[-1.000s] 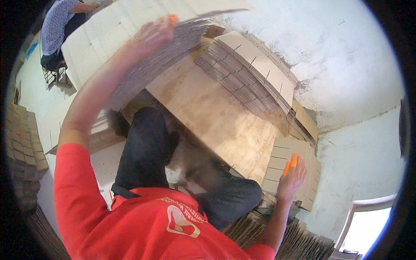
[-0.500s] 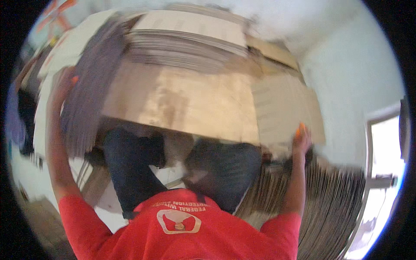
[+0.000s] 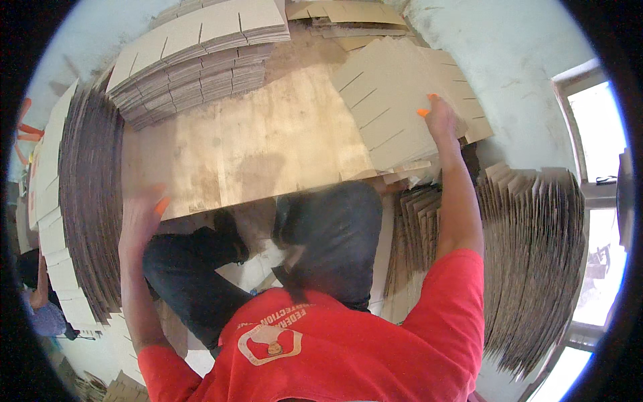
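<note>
My right hand [image 3: 445, 122], with orange covers on thumb and a finger, lies on the slotted cardboard sheets [image 3: 385, 100] piled at the right of a wooden board [image 3: 268, 147]. Its thumb and finger are spread over the top sheet. At the board's front left corner is my left hand [image 3: 142, 204], smeared by motion, an orange cover on its thumb. Nothing shows in it, and its finger posture is unclear. Beside it on the left stands a tall stack of cardboard sheets [image 3: 94, 201].
Bundles of slotted cardboard [image 3: 201, 50] sit at the board's back left, more flat pieces [image 3: 355, 12] at the back right. Packed cardboard sheets [image 3: 529, 261] stand by my right arm. My knees [image 3: 328, 228] are under the board's front edge. A window [image 3: 596, 134] is at far right.
My left hand has come from the left stack toward the board's front left corner. My right hand has gone from the right pile's near edge onto its top sheet. The view has turned.
</note>
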Available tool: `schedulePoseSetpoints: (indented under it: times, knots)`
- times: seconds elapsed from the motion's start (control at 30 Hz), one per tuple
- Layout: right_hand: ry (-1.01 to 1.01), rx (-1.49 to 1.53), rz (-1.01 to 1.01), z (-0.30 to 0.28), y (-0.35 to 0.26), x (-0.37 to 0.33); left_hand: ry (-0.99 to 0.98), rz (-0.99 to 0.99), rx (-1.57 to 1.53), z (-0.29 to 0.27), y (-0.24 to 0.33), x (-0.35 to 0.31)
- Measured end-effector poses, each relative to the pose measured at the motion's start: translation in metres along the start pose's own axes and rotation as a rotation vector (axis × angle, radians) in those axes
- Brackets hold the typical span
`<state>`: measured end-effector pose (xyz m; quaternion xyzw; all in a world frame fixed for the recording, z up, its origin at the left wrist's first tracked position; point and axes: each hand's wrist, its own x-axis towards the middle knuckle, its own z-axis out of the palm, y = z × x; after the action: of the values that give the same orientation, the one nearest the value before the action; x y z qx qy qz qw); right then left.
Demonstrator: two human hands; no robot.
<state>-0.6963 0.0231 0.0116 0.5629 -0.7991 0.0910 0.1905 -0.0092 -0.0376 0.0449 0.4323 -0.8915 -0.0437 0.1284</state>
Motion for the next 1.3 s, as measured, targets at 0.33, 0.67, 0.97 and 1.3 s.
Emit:
schedulePoseSetpoints:
  times: [0.33, 0.67, 0.97, 1.3]
  knots:
    - [-0.05, 0.403, 0.274, -0.023, -0.008, 0.014, 0.008, -0.194, 0.003, 0.013, -0.003, 0.09]
    - [0.126, 0.841, 0.419, -0.074, -0.01, 0.003, 0.487, 0.128, 0.006, 0.039, -0.019, 0.254]
    - [0.394, 1.465, 0.417, -0.076, -0.018, -0.027, 0.189, -0.006, 0.343, 0.066, -0.011, 0.325]
    - [0.075, 1.72, 0.411, -0.028, -0.122, -0.046, 0.135, 0.109, 0.419, 0.049, -0.025, 0.329]
